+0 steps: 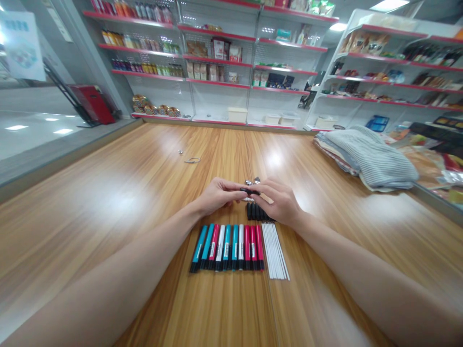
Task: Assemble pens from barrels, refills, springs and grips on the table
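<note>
My left hand (218,196) and my right hand (280,200) meet over the middle of the table, their fingers closed on a small black piece (249,191), like a pen cap. Just below them lies a row of similar black pieces (253,211), partly covered by my right hand. Nearer to me is a row of blue, pink and white pen barrels (227,243) with black ends. Thin white sticks (275,250) lie side by side to their right. Small silvery pieces (256,180) show behind my fingers, and small white bits (248,199) are mostly hidden under them.
On the wooden table (108,241), a thin looped strip (192,160) and a tiny shiny item (180,152) lie farther back. Folded cloths (369,156) are stacked at the right, beside packaged goods (427,164). Stocked shelves (217,62) stand behind the table.
</note>
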`<state>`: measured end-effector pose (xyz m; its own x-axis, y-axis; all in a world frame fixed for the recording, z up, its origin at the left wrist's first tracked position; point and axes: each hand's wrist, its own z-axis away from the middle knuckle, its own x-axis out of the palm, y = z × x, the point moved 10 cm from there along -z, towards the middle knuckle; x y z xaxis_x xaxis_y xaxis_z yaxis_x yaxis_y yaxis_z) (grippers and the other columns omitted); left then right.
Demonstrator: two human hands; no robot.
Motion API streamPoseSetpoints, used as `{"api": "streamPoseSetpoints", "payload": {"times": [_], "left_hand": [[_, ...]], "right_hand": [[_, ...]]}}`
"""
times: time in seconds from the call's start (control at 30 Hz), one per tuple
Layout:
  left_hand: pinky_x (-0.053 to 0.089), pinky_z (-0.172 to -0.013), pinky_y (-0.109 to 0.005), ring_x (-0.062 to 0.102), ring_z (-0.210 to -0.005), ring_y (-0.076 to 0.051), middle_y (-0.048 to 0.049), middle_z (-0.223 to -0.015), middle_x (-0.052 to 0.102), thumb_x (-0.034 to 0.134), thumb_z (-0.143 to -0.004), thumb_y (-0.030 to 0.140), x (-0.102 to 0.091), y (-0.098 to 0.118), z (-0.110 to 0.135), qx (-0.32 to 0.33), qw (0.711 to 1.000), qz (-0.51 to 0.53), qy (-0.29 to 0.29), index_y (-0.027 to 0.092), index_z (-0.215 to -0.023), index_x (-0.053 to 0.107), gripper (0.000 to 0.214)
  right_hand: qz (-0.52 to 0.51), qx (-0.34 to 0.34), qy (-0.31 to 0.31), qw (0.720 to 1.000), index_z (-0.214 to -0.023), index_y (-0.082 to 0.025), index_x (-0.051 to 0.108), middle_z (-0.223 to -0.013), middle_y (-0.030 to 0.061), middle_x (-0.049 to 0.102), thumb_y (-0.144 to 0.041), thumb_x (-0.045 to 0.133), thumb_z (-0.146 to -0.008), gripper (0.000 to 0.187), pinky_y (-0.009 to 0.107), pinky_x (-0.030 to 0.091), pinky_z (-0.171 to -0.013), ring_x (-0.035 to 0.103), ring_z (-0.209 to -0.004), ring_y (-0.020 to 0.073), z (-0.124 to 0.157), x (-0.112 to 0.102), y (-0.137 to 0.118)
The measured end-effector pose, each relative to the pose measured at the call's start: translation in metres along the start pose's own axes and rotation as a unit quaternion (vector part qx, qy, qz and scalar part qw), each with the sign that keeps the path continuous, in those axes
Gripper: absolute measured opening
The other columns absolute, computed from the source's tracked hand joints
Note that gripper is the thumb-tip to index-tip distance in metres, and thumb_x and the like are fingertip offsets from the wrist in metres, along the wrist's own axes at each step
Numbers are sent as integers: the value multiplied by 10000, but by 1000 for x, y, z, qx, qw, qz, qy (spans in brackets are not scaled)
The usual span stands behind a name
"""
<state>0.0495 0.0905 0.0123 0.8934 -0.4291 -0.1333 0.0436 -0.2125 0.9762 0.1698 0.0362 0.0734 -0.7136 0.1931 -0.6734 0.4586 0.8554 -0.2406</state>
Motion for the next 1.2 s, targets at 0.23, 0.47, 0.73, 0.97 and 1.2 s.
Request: {"api": "streamPoseSetpoints", "payload": {"times": [0.23,0.47,0.73,0.97,1.2], "left_hand": [[342,-406,-188,472,-475,-72,-84,-752,677,668,-757,385,-5,-2,-3,-20,999,33,18,139,-938,723,310],[257,-348,-219,434,-391,-94,-60,-534,593,700,-673,479,-49,-16,12,-218,947,-220,-80,128,-610,672,357],[237,-377,-219,518,-474,-124,-91,-668,693,699,-637,495,-56,-18,63,-359,791,-387,-309,153,-588,675,346],[261,-377,-203,545,-486,-133,-83,-703,709,706,-620,360,-33,-29,66,-354,786,-369,-347,176,-637,698,185],[244,-345,-203,525,-446,-135,-99,-650,683,641,-693,450,-37,-20,65,-349,783,-392,-333,160,-598,685,309]], "right_hand": [[11,66,56,996,-1084,-224,632,-977,79,655,-196,490,-901,233,358,513,-784,607,-898,209,7,-16,13],[28,64,69,995,-1040,-198,639,-926,75,651,-169,495,-890,209,335,508,-736,599,-852,198,9,-20,16],[32,43,80,995,-1031,-187,642,-905,68,651,-146,518,-874,204,318,503,-686,594,-793,177,9,-20,15],[46,49,79,995,-1002,-181,655,-899,60,671,-147,542,-862,183,307,492,-667,588,-739,159,10,-21,20],[50,55,81,994,-978,-176,662,-878,59,673,-152,548,-855,169,301,486,-659,587,-721,154,11,-21,22]]}}
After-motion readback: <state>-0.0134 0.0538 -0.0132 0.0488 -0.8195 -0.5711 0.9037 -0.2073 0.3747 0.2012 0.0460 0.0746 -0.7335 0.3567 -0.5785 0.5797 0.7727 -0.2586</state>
